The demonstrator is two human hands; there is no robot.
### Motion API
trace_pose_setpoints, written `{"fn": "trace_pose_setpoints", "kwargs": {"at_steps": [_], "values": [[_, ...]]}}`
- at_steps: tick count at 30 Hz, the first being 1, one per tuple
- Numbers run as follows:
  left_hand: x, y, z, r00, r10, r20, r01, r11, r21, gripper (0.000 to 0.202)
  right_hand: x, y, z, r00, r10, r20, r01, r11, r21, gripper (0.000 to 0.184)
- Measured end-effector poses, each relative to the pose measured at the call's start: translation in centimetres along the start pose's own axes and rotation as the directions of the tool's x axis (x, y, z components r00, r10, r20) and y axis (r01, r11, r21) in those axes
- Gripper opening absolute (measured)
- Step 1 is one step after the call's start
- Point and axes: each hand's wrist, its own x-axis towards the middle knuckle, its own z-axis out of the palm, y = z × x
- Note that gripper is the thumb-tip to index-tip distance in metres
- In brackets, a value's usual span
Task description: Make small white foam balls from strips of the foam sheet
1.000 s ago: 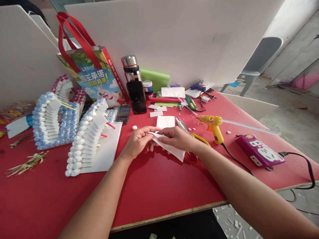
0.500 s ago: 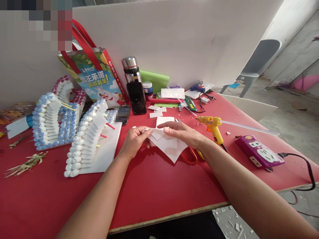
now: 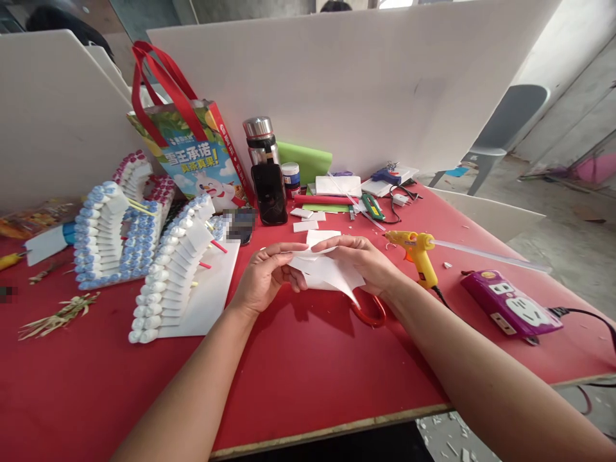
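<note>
Between my two hands, just above the red table, is a thin white sheet of paper (image 3: 332,273), its top edge folded or rolled over and one corner pointing down to the right. My left hand (image 3: 267,273) pinches its left end between thumb and fingers. My right hand (image 3: 368,260) grips the other end, with the fingers along the upper edge. Partly hidden behind the paper lie red-handled scissors (image 3: 373,314). Another white piece (image 3: 325,237) rests on the table just beyond my fingers.
A yellow glue gun (image 3: 418,253) and a purple power strip (image 3: 513,305) lie at right. To the left stand white-and-blue rolled paper pieces (image 3: 168,269) on a board. A phone (image 3: 269,192), steel bottle (image 3: 260,135) and printed bag (image 3: 197,154) are behind. The table's front edge (image 3: 332,430) is near me.
The paper has turned in my hands, its hanging corner shifting right and lifting. My right fingers have curled closer round the upper edge. The camera view has moved slightly.
</note>
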Motion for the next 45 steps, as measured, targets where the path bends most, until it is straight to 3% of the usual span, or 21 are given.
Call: {"fn": "trace_pose_setpoints", "kwargs": {"at_steps": [4,11,17,22,28,31,34,39,45], "values": [[-0.1,0.2,-0.1,1.000,-0.008,-0.003,0.007,0.999,-0.032,0.028,-0.1,-0.2,0.3,0.999,-0.031,0.024,0.032,0.999,-0.042,0.018],[-0.2,0.3,-0.2,0.993,-0.111,0.027,0.111,0.994,0.002,0.050,-0.2,-0.2,0.3,0.998,-0.058,0.034,0.063,0.979,-0.194,0.020],[-0.1,0.1,-0.5,0.980,-0.197,0.032,0.197,0.980,0.028,0.042,-0.2,-0.1,0.2,0.997,-0.055,0.050,0.067,0.953,-0.297,0.025],[0.0,0.1,-0.7,0.981,-0.185,0.053,0.184,0.983,0.027,0.033,-0.7,-1.3,-0.3,0.996,-0.047,0.073,0.071,0.925,-0.372,0.025],[-0.2,0.1,-0.2,0.990,-0.113,0.080,0.103,0.988,0.115,0.025,-0.9,-1.9,-0.9,0.999,0.020,0.031,-0.004,0.897,-0.443,0.049],[-0.2,0.1,0.0,0.994,-0.086,0.073,0.075,0.986,0.151,0.030,-0.4,-1.0,-0.8,0.997,0.047,0.065,-0.007,0.861,-0.509,0.044],[-0.2,0.1,-0.1,0.996,-0.082,0.038,0.077,0.988,0.135,0.034,-0.1,-0.5,-0.7,0.992,-0.026,0.121,0.080,0.878,-0.472,0.037],[-0.1,0.1,-0.7,0.996,-0.080,0.028,0.080,0.997,0.009,0.028,0.0,-0.3,-0.3,0.988,-0.118,0.097,0.148,0.899,-0.412,0.037],[0.0,0.1,-1.0,0.997,-0.072,0.004,0.072,0.997,0.016,0.024,-0.4,-0.9,-0.6,0.988,-0.108,0.110,0.152,0.813,-0.563,0.038]]}}
